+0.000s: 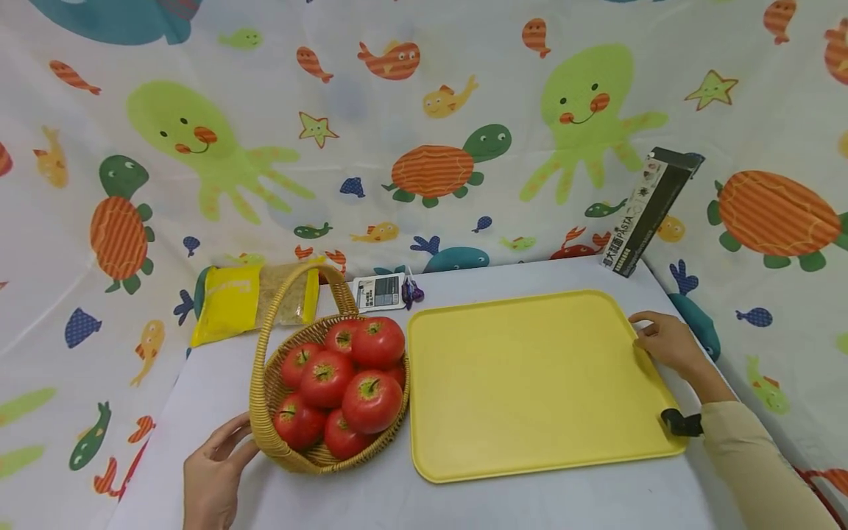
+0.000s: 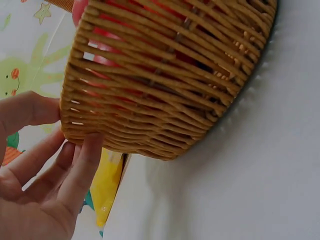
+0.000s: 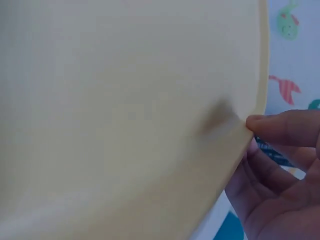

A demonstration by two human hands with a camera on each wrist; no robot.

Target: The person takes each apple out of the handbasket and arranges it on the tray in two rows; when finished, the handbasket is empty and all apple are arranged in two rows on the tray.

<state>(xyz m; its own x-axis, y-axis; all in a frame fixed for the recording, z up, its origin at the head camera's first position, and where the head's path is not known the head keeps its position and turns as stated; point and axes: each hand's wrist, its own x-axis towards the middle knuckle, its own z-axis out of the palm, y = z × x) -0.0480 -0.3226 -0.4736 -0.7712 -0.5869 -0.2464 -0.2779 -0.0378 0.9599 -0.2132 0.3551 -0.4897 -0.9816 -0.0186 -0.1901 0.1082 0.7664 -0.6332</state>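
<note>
A wicker basket (image 1: 278,456) with a tall arched handle holds several red apples (image 1: 327,377) on the left of the white table. At its near left rim, my left hand (image 1: 215,467) pinches the basket between thumb and fingers; the left wrist view shows the fingertips (image 2: 91,145) on the woven wall (image 2: 150,100). To the right of the basket lies a yellow rectangular tray (image 1: 530,383) with nothing on it. My right hand (image 1: 669,342) pinches the tray's right edge, thumb (image 3: 270,126) on the rim and the other fingers curled below it.
Behind the basket lies a yellow bag (image 1: 228,300) with a see-through section. A white printed card (image 1: 379,292) and a small purple item (image 1: 412,292) are beside it. A dark pasta box (image 1: 652,213) leans at the back right against a sea-animal curtain (image 1: 397,110).
</note>
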